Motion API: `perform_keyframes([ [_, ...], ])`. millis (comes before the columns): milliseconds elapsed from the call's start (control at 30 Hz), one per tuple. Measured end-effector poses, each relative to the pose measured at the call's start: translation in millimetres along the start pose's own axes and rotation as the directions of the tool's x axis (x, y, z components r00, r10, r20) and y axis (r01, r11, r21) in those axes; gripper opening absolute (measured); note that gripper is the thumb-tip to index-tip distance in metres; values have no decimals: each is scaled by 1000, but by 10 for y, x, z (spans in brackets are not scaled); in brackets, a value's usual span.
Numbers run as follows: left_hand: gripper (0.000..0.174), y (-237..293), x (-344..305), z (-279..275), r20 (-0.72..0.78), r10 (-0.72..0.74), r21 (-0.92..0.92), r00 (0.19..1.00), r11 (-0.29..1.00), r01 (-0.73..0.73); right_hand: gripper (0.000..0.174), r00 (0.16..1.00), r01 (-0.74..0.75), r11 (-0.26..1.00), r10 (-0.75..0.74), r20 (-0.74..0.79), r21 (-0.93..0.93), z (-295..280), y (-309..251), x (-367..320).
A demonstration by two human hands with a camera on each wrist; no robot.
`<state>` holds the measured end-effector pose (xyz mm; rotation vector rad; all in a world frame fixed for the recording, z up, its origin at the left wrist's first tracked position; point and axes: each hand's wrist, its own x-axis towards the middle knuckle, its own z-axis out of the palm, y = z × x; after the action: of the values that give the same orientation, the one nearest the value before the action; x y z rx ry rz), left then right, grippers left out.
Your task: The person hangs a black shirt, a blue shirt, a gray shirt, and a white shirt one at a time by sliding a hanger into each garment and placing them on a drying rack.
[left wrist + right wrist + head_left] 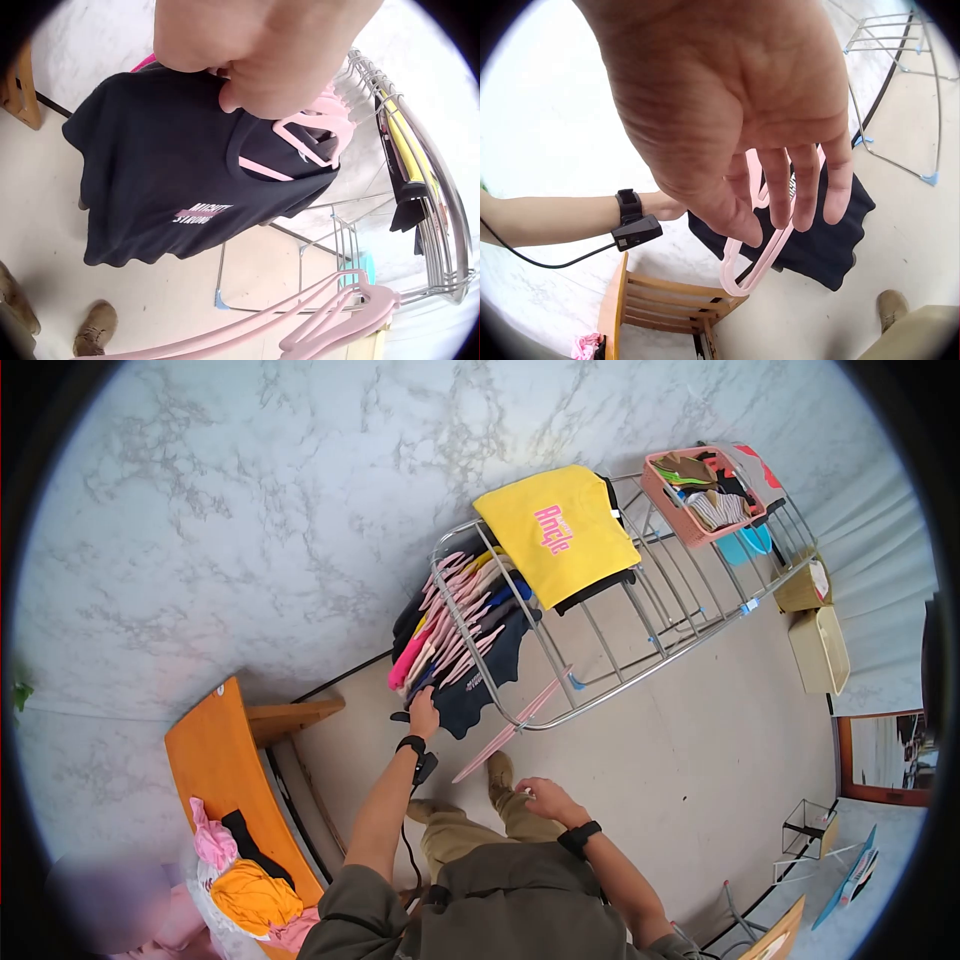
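Note:
A black T-shirt (161, 150) with white and pink lettering hangs on a pink hanger (319, 127) at the near end of a row of clothes. My left hand (424, 712) grips the T-shirt at its shoulder, thumb in front; its other fingers are mostly hidden in the left wrist view. My right hand (552, 800) is in front of my body with nothing in it, fingers loosely bent in the right wrist view. Bare pink hangers (515, 725) hang from the front corner of the metal drying rack (600, 705), between the T-shirt and my right hand.
On the rack lie a folded yellow garment (530, 560) and a pink basket (668, 505) of clothes. At left stands a wooden bench (215, 745) with an orange cloth (255, 897) and other garments. Pale bins (820, 650) stand past the rack's far end.

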<state>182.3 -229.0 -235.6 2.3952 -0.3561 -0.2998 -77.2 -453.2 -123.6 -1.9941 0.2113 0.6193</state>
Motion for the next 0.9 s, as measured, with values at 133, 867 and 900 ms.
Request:
perform_keyframes([
  [133,39,15,118,-3,57,-42,92,997,995,36,37,1000,-4,1000,4,-12,-12,34,60,-62],
  [867,19,460,-1088,373,448,120,-167,886,985,-49,35,986,98,986,-78,-145,137,99,169,491],
  [900,17,463,-1090,396,451,106,-159,886,987,-37,35,986,97,986,-77,-148,134,112,188,461],
])
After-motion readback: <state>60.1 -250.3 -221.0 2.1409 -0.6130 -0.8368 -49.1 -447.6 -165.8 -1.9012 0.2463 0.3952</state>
